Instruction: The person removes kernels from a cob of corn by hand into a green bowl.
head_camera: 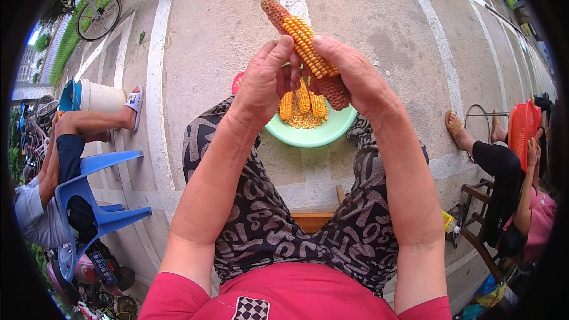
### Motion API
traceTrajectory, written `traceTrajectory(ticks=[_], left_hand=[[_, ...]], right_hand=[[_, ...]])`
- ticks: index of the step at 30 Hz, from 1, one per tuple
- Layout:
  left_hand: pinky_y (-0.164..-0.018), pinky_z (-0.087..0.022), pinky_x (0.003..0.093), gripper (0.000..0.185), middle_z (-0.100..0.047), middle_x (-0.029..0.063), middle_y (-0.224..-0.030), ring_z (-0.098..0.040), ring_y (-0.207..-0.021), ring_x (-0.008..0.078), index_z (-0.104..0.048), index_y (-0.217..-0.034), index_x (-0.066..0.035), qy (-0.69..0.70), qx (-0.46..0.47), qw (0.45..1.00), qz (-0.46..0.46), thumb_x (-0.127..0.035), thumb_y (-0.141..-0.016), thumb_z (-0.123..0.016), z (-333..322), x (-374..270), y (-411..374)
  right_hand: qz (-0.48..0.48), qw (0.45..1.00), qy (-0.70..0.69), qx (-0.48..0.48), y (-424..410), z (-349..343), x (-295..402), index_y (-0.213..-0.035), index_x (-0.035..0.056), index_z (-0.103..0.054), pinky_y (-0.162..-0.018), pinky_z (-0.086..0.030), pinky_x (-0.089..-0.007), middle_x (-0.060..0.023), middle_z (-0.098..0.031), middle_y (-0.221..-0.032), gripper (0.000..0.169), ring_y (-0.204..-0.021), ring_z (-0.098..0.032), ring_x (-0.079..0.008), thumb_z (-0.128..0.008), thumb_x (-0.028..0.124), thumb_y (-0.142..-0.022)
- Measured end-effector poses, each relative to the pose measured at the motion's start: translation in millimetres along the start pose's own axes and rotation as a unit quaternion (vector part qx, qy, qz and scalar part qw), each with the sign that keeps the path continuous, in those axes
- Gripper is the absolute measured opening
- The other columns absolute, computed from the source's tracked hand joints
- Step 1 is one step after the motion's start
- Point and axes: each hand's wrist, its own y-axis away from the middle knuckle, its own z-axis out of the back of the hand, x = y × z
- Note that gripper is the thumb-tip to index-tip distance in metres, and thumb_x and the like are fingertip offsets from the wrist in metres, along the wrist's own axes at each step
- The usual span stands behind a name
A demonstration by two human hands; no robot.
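Observation:
An ear of dried corn (306, 44) is held tilted above a pale green plastic basin (306, 138). Yellow kernels cover its middle, while bare reddish cob shows at both ends. My right hand (353, 71) grips the lower part, its thumb resting on the kernels. Close against the ear's left side is my left hand (271, 78), thumb raised and fingers curled; whether its fingers hold the cob is partly hidden. Inside the basin, several whole corn ears (303, 98) lie on loose kernels (304, 120). My hands and the ear cover the basin's far part.
At left, a person sits on a blue plastic chair (98, 195) near a white bucket (102, 95). Another person at right holds a red plastic basket (524, 131). A yellow-labelled bottle (450, 222) lies by a wooden chair (478, 235). A bicycle wheel (98, 17) stands far left.

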Motion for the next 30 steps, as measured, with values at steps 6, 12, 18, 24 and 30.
traceTrajectory(ticks=[6,12,18,24,30], left_hand=[[-0.061,-0.041,0.0211,0.027,-0.054,-0.0051,-0.084,-0.053,-0.075,0.0066,-0.054,-0.105,-0.011,0.002,0.013,1.0,-0.004,-0.035,-0.099,-0.046,1.2,0.2,-0.2],[-0.061,-0.041,0.0217,0.024,-0.054,-0.0046,-0.082,-0.051,-0.071,0.0063,-0.054,-0.104,-0.01,0.028,-0.013,1.0,0.007,-0.032,-0.099,-0.047,-1.2,0.4,0.3],[-0.059,-0.04,0.0222,0.023,-0.055,-0.003,-0.083,-0.049,-0.068,0.0076,-0.054,-0.103,-0.009,0.045,0.003,0.999,0.015,-0.029,-0.1,-0.043,-0.5,-2.0,-0.7],[-0.059,-0.042,0.0227,0.019,-0.057,0.0013,-0.087,-0.051,-0.068,0.0091,-0.052,-0.11,-0.004,-0.006,-0.051,0.998,0.03,-0.013,-0.096,-0.044,1.0,0.7,1.1],[-0.067,-0.048,0.0231,0.038,-0.059,0.008,-0.099,-0.057,-0.078,0.0102,-0.05,-0.116,0.0,-0.12,-0.048,0.988,0.087,0.008,-0.081,-0.039,-0.9,4.2,4.3]], right_hand=[[0.011,1.0,0.003,0.001,-2.4,2.8,-3.6,-0.105,0.0013,-0.056,-0.066,-0.05,-0.0245,-0.0058,-0.06,-0.091,0.039,-0.079,-0.057,-0.0104,-0.05,0.038,-0.094],[0.006,1.0,-0.008,0.003,-1.9,3.3,-1.7,-0.106,0.0012,-0.056,-0.066,-0.051,-0.0247,-0.0068,-0.06,-0.092,0.04,-0.078,-0.057,-0.0108,-0.05,0.038,-0.093],[0.007,1.0,0.003,0.001,-1.2,2.2,-0.9,-0.108,0.0014,-0.055,-0.066,-0.05,-0.0246,-0.0063,-0.059,-0.092,0.04,-0.077,-0.057,-0.0104,-0.051,0.038,-0.093],[0.01,1.0,0.015,-0.012,-1.6,1.2,-1.4,-0.11,0.0009,-0.055,-0.068,-0.05,-0.0246,-0.0066,-0.06,-0.095,0.039,-0.08,-0.057,-0.0102,-0.051,0.037,-0.093],[0.04,0.998,0.01,-0.053,-5.5,0.9,-8.7,-0.12,-0.0009,-0.047,-0.077,-0.05,-0.0275,-0.0117,-0.058,-0.101,0.049,-0.089,-0.059,-0.0142,-0.057,0.037,-0.091]])
